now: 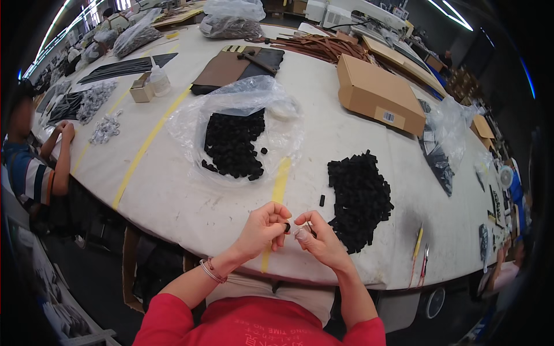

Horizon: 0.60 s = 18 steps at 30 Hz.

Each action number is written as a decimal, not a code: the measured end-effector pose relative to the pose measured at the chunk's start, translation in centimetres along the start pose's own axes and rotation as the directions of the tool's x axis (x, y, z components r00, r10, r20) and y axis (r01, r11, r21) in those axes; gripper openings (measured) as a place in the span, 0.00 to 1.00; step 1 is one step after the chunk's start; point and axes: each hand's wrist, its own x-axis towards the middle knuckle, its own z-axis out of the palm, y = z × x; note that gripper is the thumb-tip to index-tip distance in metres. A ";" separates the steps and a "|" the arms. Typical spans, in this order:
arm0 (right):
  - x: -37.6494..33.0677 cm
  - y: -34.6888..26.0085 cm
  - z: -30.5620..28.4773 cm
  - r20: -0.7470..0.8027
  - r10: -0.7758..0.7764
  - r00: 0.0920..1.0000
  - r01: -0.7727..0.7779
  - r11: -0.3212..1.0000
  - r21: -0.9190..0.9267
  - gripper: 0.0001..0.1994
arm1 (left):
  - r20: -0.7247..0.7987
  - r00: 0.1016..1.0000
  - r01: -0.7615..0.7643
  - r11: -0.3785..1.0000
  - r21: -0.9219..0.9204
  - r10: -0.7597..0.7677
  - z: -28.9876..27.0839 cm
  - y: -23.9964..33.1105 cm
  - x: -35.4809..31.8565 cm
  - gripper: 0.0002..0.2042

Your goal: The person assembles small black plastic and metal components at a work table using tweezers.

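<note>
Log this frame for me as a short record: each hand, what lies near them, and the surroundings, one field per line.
Left hand: fingertips pinching a small black piece
Right hand: fingers around a dark piece, partly hidden
Nearest pile: loose black pieces, beside the right hand
Second pile: more black pieces on a clear plastic bag
Far right: closed cardboard box
Near right: yellow-handled tool
Left edge: co-worker's hands

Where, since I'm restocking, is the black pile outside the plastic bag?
In the head view, the black pile lies right of centre, between the right hand and the cardboard box.
</note>
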 end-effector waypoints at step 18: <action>-0.7 0.3 0.2 -0.088 -0.111 0.990 0.090 0.972 -0.218 0.09 | 0.125 0.962 0.270 0.784 -0.559 -0.242 0.0 -0.8 0.0 0.05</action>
